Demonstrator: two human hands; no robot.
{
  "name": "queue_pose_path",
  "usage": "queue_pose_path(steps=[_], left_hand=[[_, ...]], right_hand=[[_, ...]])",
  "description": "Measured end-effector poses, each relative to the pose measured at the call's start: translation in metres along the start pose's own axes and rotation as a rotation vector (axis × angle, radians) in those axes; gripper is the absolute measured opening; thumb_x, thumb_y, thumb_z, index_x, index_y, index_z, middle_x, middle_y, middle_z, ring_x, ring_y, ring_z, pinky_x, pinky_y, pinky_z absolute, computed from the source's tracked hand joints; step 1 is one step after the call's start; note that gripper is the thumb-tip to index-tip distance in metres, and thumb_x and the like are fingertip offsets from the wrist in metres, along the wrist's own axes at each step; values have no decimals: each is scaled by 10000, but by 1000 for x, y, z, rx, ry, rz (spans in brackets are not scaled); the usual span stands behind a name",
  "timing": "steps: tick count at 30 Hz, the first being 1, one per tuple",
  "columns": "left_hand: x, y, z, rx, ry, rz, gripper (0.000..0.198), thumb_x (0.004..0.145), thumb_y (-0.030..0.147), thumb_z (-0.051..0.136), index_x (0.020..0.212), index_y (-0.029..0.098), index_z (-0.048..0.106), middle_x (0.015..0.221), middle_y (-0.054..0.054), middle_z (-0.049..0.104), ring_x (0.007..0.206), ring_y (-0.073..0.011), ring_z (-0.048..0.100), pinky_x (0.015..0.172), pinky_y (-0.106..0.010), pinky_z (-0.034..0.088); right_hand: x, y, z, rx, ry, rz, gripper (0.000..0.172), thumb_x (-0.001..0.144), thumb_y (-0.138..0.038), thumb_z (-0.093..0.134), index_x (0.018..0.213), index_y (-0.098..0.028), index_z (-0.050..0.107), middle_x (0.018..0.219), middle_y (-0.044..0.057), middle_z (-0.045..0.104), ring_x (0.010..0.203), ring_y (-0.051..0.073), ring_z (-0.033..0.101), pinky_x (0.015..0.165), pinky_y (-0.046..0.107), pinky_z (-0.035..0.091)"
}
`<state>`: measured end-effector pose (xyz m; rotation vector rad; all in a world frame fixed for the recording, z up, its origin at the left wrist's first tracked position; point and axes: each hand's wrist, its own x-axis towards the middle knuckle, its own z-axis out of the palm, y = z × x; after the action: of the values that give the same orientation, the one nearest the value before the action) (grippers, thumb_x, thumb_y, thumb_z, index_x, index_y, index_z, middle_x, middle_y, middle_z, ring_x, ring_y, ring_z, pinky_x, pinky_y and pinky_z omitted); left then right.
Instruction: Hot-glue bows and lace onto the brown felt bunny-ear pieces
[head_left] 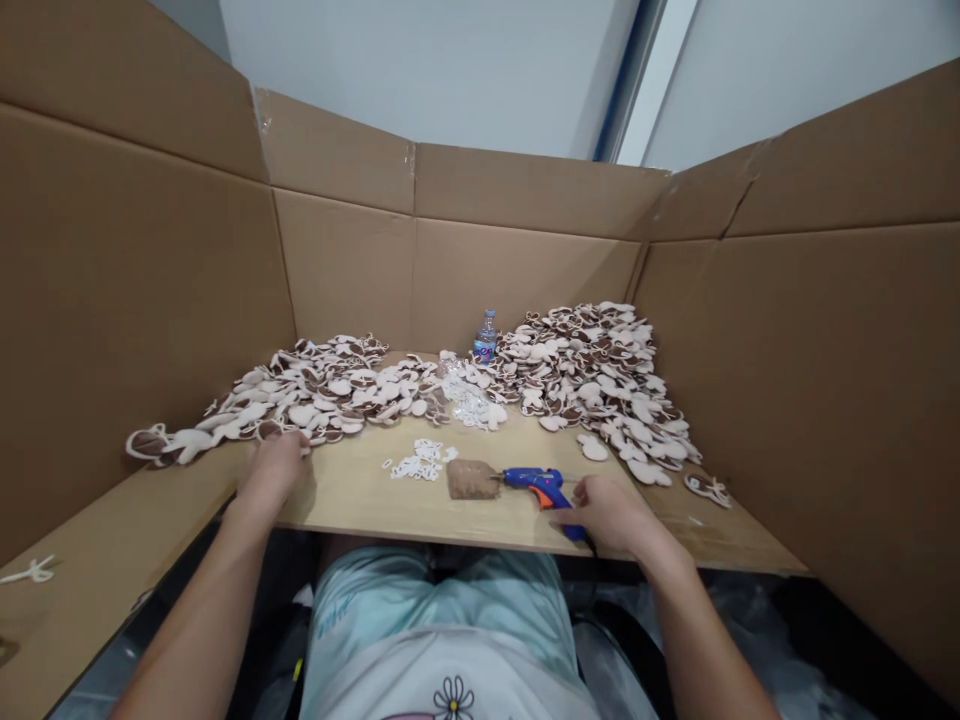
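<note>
A blue glue gun (541,484) with an orange trigger lies on the wooden board, its nozzle over a brown pad (472,480). My right hand (609,510) is at the gun's handle, fingers bent; whether it grips the handle is unclear. At the near edge of the left heap of brown and cream pieces (300,400) is my left hand (276,465), fingers closed together, with anything between them too small to make out. Small white pieces (424,460) are scattered left of the pad.
Another large heap of cream and brown pieces (600,375) rises at the back right. A water bottle (485,338) and a clear bag of white pieces (471,402) stand between the heaps. Cardboard walls (525,275) enclose the board (360,500). One looped piece (707,489) lies at right.
</note>
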<state>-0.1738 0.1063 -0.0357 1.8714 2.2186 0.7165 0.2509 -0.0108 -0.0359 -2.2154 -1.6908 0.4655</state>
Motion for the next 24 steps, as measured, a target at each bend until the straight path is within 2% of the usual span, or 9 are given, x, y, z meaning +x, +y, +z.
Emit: queue_pose_path(steps=[3, 5, 10, 12, 17, 19, 21, 24], left_hand=[[1, -3, -1, -30, 22, -44, 242, 543, 57, 613, 756, 172, 617, 718, -145, 702, 824, -403, 684, 725, -420, 492], [1, -3, -4, -60, 54, -56, 268, 525, 49, 601, 762, 173, 612, 691, -120, 693, 782, -381, 686, 694, -390, 489], [0, 4, -17, -214, 166, -25, 205, 572, 179, 669, 768, 173, 611, 818, -148, 712, 927, -410, 656, 780, -422, 480], [-5, 11, -21, -329, 159, 16, 228, 610, 277, 701, 797, 168, 631, 878, -142, 718, 929, -382, 658, 793, -418, 486], [-27, 42, -21, -683, -19, 167, 433, 684, 444, 707, 1024, 181, 659, 998, -81, 724, 855, -252, 698, 744, -344, 544], [-38, 57, -17, -848, -147, 198, 442, 690, 413, 728, 1066, 191, 658, 1055, -74, 706, 825, -220, 701, 730, -336, 556], [-48, 71, -11, -1061, -320, 197, 446, 682, 333, 769, 1091, 198, 650, 1024, -55, 692, 786, -183, 684, 720, -314, 549], [-63, 89, -1, -1231, -475, 208, 455, 669, 219, 799, 1080, 213, 603, 873, -6, 691, 703, -134, 637, 675, -259, 502]], right_hand=[[3, -7, 10, -22, -16, 10, 185, 666, -237, 740, 547, -181, 611, 574, 46, 662, 551, 183, 597, 492, 260, 318], [6, -10, 15, -21, 2, 5, 144, 684, -165, 688, 563, -181, 611, 605, 56, 671, 578, 184, 605, 504, 258, 318], [11, -7, 13, 51, 33, -25, 169, 652, -99, 650, 536, -189, 567, 568, 24, 639, 555, 161, 574, 486, 239, 313], [12, -5, 10, 113, 45, -51, 191, 680, -141, 637, 524, -198, 543, 535, 3, 616, 520, 148, 550, 472, 236, 318], [13, -7, 5, 294, 121, -109, 176, 756, -267, 564, 593, -223, 516, 521, -15, 582, 536, 159, 548, 492, 242, 380], [13, -11, 6, 364, 125, -116, 126, 759, -258, 513, 637, -224, 510, 502, -22, 559, 499, 160, 542, 487, 249, 401], [10, -16, 7, 425, 127, -125, 89, 766, -268, 473, 725, -214, 531, 502, -34, 540, 464, 157, 527, 474, 254, 412], [2, -25, 6, 510, 136, -173, 216, 748, -311, 506, 910, -185, 575, 589, -35, 569, 471, 146, 507, 464, 249, 405]])
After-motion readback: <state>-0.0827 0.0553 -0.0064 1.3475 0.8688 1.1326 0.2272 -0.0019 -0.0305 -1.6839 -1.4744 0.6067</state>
